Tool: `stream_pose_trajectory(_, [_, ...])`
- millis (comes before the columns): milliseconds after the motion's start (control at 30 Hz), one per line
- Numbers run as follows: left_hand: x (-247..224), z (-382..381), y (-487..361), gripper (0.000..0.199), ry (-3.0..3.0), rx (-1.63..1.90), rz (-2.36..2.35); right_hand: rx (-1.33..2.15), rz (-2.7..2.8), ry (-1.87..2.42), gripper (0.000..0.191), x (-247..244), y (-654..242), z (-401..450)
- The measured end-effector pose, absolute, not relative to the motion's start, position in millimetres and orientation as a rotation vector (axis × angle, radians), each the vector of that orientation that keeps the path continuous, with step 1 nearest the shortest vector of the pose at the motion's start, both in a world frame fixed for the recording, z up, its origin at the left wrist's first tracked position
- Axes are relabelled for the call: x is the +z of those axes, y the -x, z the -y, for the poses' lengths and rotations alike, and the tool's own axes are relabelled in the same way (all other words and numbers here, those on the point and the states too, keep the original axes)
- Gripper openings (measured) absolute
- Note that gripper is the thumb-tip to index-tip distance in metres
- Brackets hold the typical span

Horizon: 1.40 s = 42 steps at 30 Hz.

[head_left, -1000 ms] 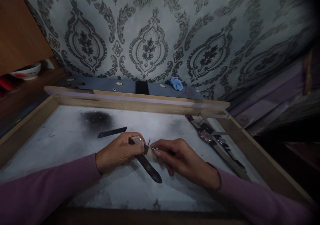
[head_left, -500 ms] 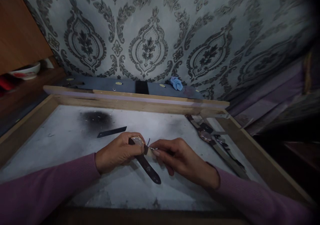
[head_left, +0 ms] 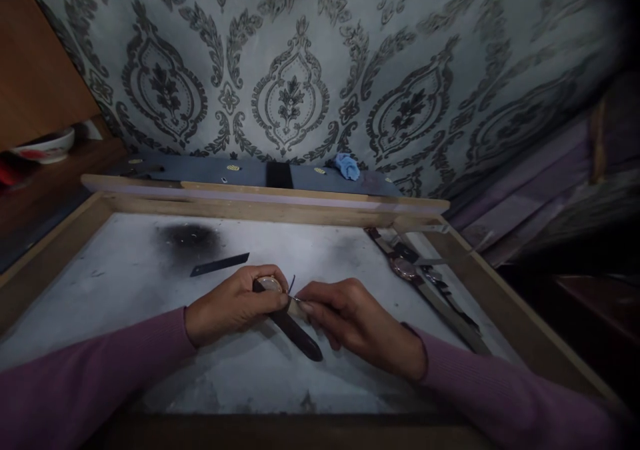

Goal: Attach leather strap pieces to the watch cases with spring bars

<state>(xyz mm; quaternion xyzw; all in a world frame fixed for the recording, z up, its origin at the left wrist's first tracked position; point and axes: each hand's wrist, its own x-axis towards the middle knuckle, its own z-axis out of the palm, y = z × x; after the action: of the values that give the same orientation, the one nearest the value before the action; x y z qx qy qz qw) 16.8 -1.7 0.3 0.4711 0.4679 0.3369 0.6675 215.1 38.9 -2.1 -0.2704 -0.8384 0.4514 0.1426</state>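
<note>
My left hand [head_left: 227, 307] is closed around a wristwatch [head_left: 270, 283], thumb pressed near the edge of its round case. The watch's dark brown strap [head_left: 300, 338] slants down to the right below the fingers. Between the fingertips of my right hand [head_left: 357, 323] is a thin metal tool [head_left: 296, 299], mostly hidden by them; its tip meets the watch beside my left thumb. A thin dark-blue strip [head_left: 293, 283] stands up by that spot. Behind my left hand a flat dark blade-like strip [head_left: 220, 265] lies on the white work surface [head_left: 210, 383].
At the right of the tray lie another watch [head_left: 403, 269] with a long strap and several dark strap pieces [head_left: 453, 297]. A wooden rim [head_left: 280, 209] borders the surface. Beyond it sits a crumpled blue cloth [head_left: 347, 167]. A bowl [head_left: 47, 147] stands on a shelf at left.
The whole view has shifted slightly. The right hand's tool tip is now closer to my left thumb, and the strap has turned a little. Both hands keep their holds.
</note>
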Motion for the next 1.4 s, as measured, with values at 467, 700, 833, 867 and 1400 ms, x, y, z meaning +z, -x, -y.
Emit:
stream_pose_trajectory(467, [-1,2,-19,0.025,-1.067,0.691,-1.159,1.145,2.447,0.732,0.019,-5,-212,-33])
stream_pose_trajectory(700, [-1,4,-22,0.027,-1.032,0.714,-1.224,1.203,2.417,0.785,0.018,-2,-210,-33])
stream_pose_trajectory(833, [-4,3,-21,0.027,-1.027,0.717,-1.235,1.153,2.453,0.800,0.018,1,-211,-34])
stream_pose_trajectory(867, [-4,3,-20,0.027,-1.026,0.723,-1.237,1.149,2.461,0.799,0.017,1,-211,-34])
stream_pose_trajectory(1400, [6,4,-25,0.035,-0.916,0.776,-1.336,0.760,2.370,1.022,0.041,21,-217,-48])
